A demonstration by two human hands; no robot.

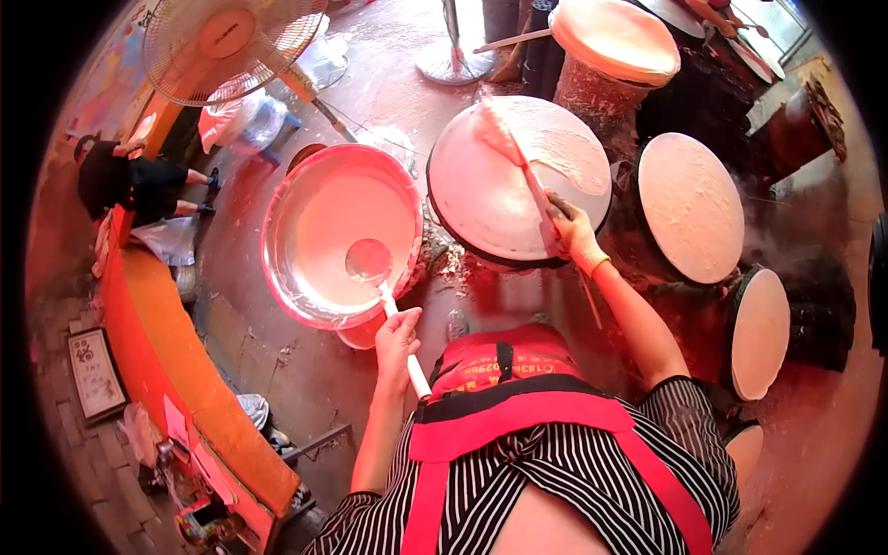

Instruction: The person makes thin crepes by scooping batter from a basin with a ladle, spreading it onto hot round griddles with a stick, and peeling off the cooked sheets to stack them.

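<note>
My left hand (398, 344) is closed round the long pale handle of a ladle (368, 262). The ladle's round bowl is at the batter's surface in a large red-rimmed basin (268, 264). In a glove, my right hand (573, 231) grips the wooden handle of a batter spreader (499, 134). Its batter-coated blade rests near the far left part of a round griddle (472, 208). Wet batter (564, 139) covers the far and right part of that griddle, while the near left part is bare.
Further griddles with pale rounds of batter (691, 208) (760, 335) curve along the right. Another griddle (615, 42) stands behind, with a stick handle over its edge. A fan (227, 42) and an orange counter (185, 356) are on the left. A person in dark clothes (129, 180) stands beyond the counter.
</note>
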